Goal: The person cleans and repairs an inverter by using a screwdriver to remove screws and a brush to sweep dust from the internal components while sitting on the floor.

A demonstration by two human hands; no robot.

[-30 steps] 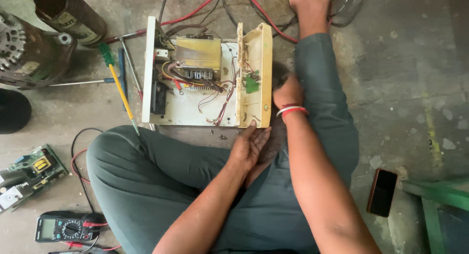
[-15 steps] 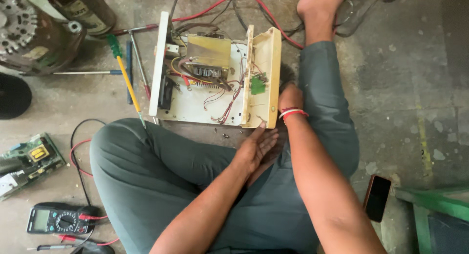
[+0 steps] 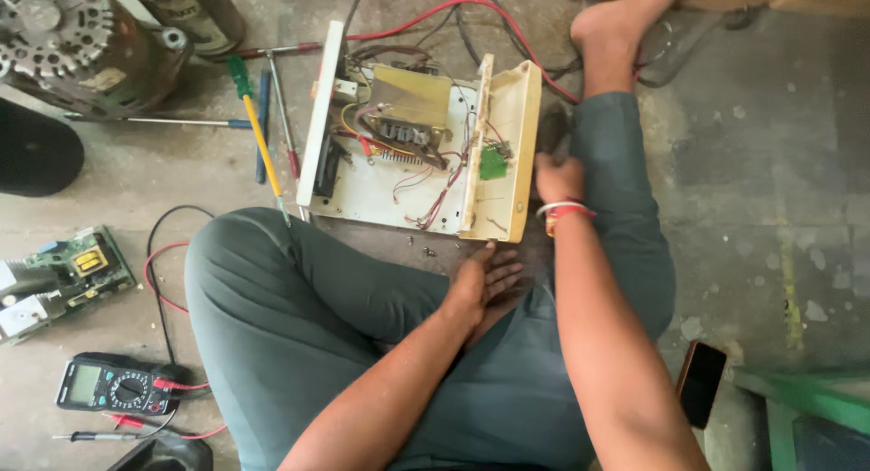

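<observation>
An open cream-coloured electrical case [image 3: 503, 176] lies on the floor in front of my crossed legs, showing a transformer [image 3: 408, 108], red and yellow wires and a small green circuit board [image 3: 494, 161]. My left hand [image 3: 485, 281] rests flat with its fingers apart on my foot, just below the case's near edge, and holds nothing. My right hand [image 3: 557, 176], with a red and white band at the wrist, is down beside the case's right wall against my knee. Its fingers are curled and partly hidden.
Screwdrivers [image 3: 258, 135] lie left of the case. A motor [image 3: 63, 45] and a can [image 3: 190, 13] stand at the top left. A circuit board [image 3: 63, 271] and a multimeter [image 3: 113, 385] with leads lie at the left, and a phone [image 3: 700, 380] at the right.
The view has drifted slightly. Both hands stay where they were beside the case.
</observation>
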